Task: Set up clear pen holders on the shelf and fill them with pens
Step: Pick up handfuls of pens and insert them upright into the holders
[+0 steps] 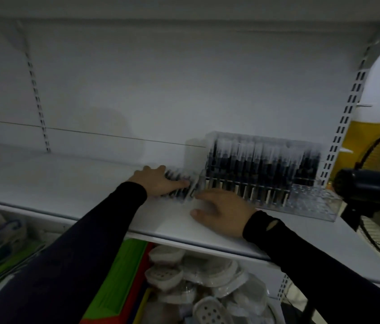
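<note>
A clear pen holder (263,164) stands on the white shelf (67,183) at the right, packed with upright black pens. Its lower front tier (315,202) at the right shows empty holes. Just left of the holder, a bunch of loose black pens (182,185) lies flat on the shelf. My left hand (158,182) rests on that bunch, fingers stretched over it. My right hand (221,211) lies flat on the shelf in front of the holder, fingers extended toward the pens. The picture is blurred, so I cannot tell whether any finger curls round a pen.
A black standing fan (371,190) is close at the right of the shelf. A slotted upright (343,127) borders the bay on the right. Below the shelf lie white plastic items (198,277) and a green and red package (119,277).
</note>
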A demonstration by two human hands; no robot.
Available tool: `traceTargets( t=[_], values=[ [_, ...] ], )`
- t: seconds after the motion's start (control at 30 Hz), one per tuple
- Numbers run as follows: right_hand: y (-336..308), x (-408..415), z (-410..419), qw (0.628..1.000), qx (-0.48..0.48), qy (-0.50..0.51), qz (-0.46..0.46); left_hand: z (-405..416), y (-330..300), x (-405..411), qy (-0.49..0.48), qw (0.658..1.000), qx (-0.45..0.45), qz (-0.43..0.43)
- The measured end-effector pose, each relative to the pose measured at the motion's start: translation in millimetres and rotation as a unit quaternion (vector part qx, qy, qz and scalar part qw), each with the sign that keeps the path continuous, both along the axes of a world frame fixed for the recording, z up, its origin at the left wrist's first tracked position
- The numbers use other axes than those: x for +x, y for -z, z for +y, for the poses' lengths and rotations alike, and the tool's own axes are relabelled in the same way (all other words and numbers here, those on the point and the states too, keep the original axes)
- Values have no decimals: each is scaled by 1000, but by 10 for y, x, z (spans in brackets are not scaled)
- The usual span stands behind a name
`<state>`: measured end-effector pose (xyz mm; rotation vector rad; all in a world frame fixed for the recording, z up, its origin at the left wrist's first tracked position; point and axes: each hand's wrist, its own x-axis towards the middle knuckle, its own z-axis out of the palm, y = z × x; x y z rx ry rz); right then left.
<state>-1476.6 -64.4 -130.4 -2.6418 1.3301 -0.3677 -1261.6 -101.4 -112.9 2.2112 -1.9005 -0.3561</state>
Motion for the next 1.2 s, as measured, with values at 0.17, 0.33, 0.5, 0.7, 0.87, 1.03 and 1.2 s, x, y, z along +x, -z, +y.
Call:
traceTargets(
  t=[0.17,0.33,0.5,0.7,0.87,1.03,1.2],
  values=[
    [53,10,-5,997,59,6,48,-198,144,-86,-22,999,12,-21],
    [72,30,5,997,61,6,48,-309,102,-142,-6,1000,23,12],
    [90,33,29,998,43,7,43,-253,-29,-268,20,999,22,32],
    [98,26,45,998,49,1,48,-242,25,-230,19,999,2,-41],
    [87,19,56,996,58,-1,68,-297,89,-107,34,993,3,-114],
    [93,10,45,993,67,-3,102,-289,61,-93,49,989,28,-140],
    [115,15,25,992,64,1,104,-227,-73,6,53,983,51,-169]
  ],
)
